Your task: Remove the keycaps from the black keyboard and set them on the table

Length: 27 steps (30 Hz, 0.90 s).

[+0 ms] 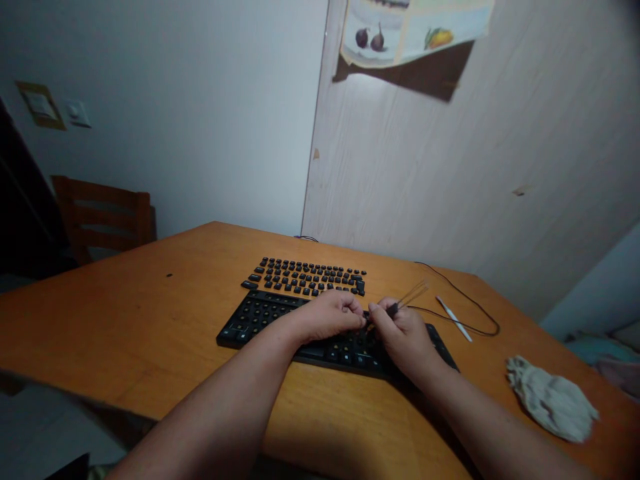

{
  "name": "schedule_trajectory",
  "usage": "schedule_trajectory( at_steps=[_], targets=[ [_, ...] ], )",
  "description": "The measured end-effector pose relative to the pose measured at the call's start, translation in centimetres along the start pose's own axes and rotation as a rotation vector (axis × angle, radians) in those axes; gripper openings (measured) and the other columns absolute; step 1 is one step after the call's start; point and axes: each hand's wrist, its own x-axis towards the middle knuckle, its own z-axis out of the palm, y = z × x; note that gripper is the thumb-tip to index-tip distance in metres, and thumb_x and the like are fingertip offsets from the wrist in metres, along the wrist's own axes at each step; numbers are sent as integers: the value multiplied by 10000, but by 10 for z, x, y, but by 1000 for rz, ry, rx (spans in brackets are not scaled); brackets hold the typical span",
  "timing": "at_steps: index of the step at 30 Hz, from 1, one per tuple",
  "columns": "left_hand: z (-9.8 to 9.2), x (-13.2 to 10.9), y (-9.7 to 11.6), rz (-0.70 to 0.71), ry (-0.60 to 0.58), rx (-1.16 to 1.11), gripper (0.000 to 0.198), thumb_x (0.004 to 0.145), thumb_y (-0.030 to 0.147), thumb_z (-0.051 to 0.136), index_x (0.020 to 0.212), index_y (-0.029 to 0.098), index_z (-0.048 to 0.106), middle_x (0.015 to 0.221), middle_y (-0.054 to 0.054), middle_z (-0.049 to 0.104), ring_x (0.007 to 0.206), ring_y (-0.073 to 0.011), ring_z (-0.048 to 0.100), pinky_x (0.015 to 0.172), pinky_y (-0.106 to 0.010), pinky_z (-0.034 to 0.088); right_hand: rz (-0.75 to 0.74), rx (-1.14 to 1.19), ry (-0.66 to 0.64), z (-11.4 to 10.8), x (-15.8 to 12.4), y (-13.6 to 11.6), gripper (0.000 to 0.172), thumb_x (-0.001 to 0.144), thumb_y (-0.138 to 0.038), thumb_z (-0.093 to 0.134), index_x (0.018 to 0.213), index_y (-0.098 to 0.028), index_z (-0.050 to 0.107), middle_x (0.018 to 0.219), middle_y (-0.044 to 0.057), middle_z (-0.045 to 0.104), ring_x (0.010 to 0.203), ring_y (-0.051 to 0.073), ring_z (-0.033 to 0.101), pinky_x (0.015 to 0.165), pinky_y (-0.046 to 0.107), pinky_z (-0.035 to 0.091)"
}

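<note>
A black keyboard (310,353) lies on the table with many keycaps off, its bare switches showing at the left. Over its middle right, my left hand (333,313) pinches at the fingertips; whatever is between them is too small and dark to name. My right hand (407,340) is closed round the dark handle of a wire keycap puller (395,309), whose thin wire loops point up and away to the right. The fingertips of both hands nearly meet above the keys. Behind the keyboard, removed keycaps (309,279) are laid out in rows.
On the wooden table (150,333), a black cable (480,300) curls at the right beside a white pen-like stick (454,319). A crumpled pale cloth (550,400) lies near the right edge. One small dark piece (169,275) sits far left. A wooden chair (105,213) stands behind.
</note>
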Motion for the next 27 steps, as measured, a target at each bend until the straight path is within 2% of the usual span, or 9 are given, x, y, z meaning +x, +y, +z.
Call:
schedule_trajectory(
  at_steps=[6,10,13,16,20,23,27],
  targets=[
    [2,1,0,11,73,-96,109,685,246,590,746,157,573,631,29,540,555,-86,442,502,-207,294,-101,12,-39,2,-2,-8,336,914,-410,486,659,-196,534,597,-16,498,556,128,471,547,242,365],
    [-4,1,3,-2,177,-118,127,686,248,602,769,153,588,658,22,548,588,-93,467,526,-205,316,-128,-40,21,-4,-1,-8,345,933,-432,459,681,-205,527,595,-15,489,563,138,470,556,250,370],
    [-9,2,2,3,249,-137,124,689,242,603,775,155,586,664,21,551,601,-96,479,546,-204,333,-125,-100,84,-12,2,-4,294,950,-420,440,828,-199,591,673,1,564,599,144,521,584,255,393],
    [-12,3,-2,11,270,-154,137,695,249,603,792,154,590,688,14,566,611,-98,490,555,-204,340,-146,-157,98,-17,6,2,268,958,-393,433,963,-200,618,812,34,637,705,163,588,654,268,437],
    [-13,4,-5,17,259,-164,149,703,258,600,807,151,602,717,4,586,628,-102,504,564,-206,345,-274,-256,10,-19,11,13,253,903,-384,533,1047,-202,634,974,76,652,881,204,608,780,310,471],
    [-13,4,-6,18,244,-172,141,702,249,598,803,151,606,711,7,583,636,-104,508,567,-208,346,-324,-345,-77,-18,12,18,321,868,-389,582,1133,-210,615,994,86,637,873,210,601,769,319,480],
    [-12,4,-8,14,219,-170,163,701,247,600,827,148,628,727,-2,596,638,-107,518,575,-214,363,-312,-432,-126,-18,13,17,257,884,-374,557,1076,-227,644,942,75,630,844,206,591,746,314,474]
  ],
)
